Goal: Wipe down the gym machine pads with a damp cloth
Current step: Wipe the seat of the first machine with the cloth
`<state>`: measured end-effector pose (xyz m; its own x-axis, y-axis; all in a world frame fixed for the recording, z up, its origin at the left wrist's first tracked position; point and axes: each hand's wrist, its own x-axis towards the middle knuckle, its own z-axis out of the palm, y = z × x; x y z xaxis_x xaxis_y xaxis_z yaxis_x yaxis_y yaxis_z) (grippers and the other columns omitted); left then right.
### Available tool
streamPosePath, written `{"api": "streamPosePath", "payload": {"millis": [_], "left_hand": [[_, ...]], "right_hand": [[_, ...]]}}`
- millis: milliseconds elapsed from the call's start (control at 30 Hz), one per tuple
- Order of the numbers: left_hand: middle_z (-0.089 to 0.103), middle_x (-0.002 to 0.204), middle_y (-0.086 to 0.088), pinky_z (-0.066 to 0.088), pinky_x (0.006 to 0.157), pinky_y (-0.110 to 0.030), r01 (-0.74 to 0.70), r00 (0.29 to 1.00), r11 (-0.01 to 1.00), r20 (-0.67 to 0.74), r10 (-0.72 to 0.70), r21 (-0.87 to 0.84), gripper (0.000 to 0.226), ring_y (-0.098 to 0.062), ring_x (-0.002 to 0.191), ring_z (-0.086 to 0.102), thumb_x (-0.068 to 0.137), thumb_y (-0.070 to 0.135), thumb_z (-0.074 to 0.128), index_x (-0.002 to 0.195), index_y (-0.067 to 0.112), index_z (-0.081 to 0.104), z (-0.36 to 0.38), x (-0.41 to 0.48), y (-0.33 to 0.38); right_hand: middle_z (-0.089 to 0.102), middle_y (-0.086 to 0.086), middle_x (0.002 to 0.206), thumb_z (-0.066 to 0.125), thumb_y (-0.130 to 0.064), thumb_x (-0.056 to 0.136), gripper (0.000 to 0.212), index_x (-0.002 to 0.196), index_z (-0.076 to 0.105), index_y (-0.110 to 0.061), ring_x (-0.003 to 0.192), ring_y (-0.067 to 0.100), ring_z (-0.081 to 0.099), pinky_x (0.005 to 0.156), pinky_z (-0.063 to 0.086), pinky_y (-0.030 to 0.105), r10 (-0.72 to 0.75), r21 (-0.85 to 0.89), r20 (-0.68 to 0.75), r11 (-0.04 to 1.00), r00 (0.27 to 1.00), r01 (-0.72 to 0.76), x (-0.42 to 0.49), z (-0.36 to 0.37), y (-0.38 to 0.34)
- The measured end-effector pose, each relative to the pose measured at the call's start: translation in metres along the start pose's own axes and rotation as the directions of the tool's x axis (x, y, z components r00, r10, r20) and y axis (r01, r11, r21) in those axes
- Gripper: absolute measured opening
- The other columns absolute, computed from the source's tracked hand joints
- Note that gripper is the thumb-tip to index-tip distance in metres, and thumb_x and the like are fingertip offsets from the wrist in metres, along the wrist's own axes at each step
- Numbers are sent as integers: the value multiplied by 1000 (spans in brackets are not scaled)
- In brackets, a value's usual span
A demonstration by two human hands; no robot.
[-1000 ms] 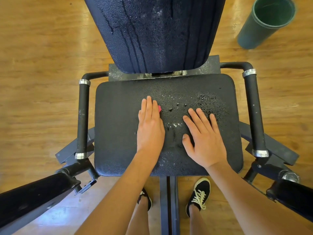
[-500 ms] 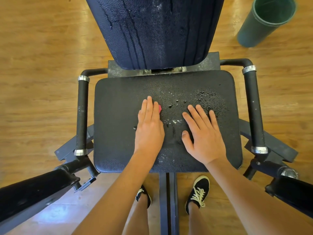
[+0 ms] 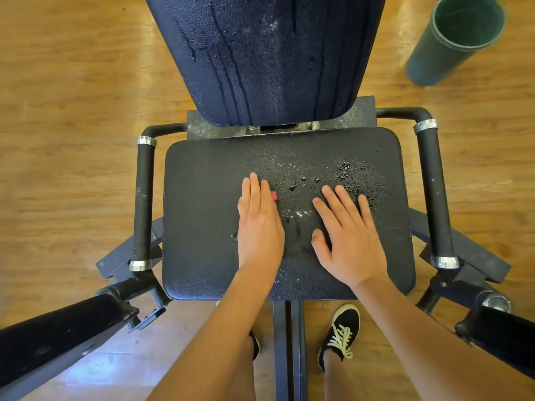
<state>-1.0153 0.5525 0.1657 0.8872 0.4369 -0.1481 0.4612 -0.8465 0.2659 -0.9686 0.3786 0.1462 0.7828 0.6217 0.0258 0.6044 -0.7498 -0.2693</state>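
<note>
Left hand (image 3: 259,224) presses a pink cloth (image 3: 274,195) flat on the seat pad (image 3: 202,198); right hand (image 3: 347,241) lies flat, empty. Droplets (image 3: 347,170) sit right of the cloth.

two hands (image 3: 259,227) (image 3: 347,241), one seat pad (image 3: 202,198), one back pad (image 3: 260,53), two side grips (image 3: 143,204) (image 3: 434,198) and one green bin (image 3: 431,56) are counted.

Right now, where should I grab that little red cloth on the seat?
Pinch the red corner of the cloth that peeks out beside the fingers of the left hand, coming from above on the side nearer the right hand. The rest lies hidden under the flat left hand on the seat pad, so that corner is probably the only part you can grip.
</note>
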Motion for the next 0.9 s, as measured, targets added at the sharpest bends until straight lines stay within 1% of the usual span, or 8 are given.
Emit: {"api": "streamPosePath", "payload": {"millis": [67,167,333,500,567,633,700,900], "left_hand": [[10,169,-19,8,128,-37,19,1000,1000,-20,-20,-20,51,-30,158,4,111,13,31,159,0,20,-2,19,3],[12,169,-17,11,128,-37,41,998,998,-36,-43,-58,50,-29,158,5,110,10,32,159,1,22,-5,37,7],[8,170,-17,15,128,-40,20,1000,998,-3,-21,-63,55,-29,158,3,107,5,35,159,2,19,-5,18,5],[5,170,-19,-3,125,-33,-9,1000,1000,12,9,-9,56,-31,158,2,108,7,34,160,0,17,3,-30,-1],[9,169,-19,1,124,-33,6,1000,1000,14,-5,-29,55,-32,158,6,107,7,37,159,0,22,5,-47,-1],[14,169,-19,10,125,-36,11,1000,999,20,-10,-41,55,-32,157,11,106,6,42,158,-1,26,6,-59,-1],[15,168,-19,16,126,-38,13,1000,999,15,-12,-51,55,-32,157,13,106,7,42,158,-1,26,7,-62,0],[13,169,-19,7,128,-36,42,999,997,-11,-43,-64,54,-31,158,7,108,6,37,159,-1,22,3,-31,1]], "right_hand": [[34,8,165,40,-37,100,57,151,47,-14,156,26,21,126,15,56,1,-2,1,1000,1000,-1,0,0,0],[35,9,164,41,-36,99,56,150,49,-13,156,28,23,126,16,57,-2,1,2,1000,1000,2,0,0,0],[35,9,164,41,-36,100,57,151,48,-13,156,28,23,126,16,57,-1,1,5,1000,1000,1,0,-2,-1],[34,9,165,40,-36,100,57,152,47,-13,156,27,21,126,15,57,7,9,3,1000,1000,-7,-1,-1,-1],[34,8,165,41,-35,100,57,152,47,-13,156,27,21,126,14,56,5,7,2,1000,1000,-5,-2,-1,0],[34,8,165,41,-36,100,57,152,47,-13,156,27,21,126,13,56,5,8,-2,1000,1000,-5,-2,0,0],[34,8,165,42,-36,100,57,152,47,-13,156,26,21,126,14,56,7,8,-2,1000,1000,-7,-2,0,0],[34,8,165,41,-35,100,57,151,47,-13,156,26,21,126,16,57,6,12,-12,1000,1000,-6,-1,0,-2]]}}
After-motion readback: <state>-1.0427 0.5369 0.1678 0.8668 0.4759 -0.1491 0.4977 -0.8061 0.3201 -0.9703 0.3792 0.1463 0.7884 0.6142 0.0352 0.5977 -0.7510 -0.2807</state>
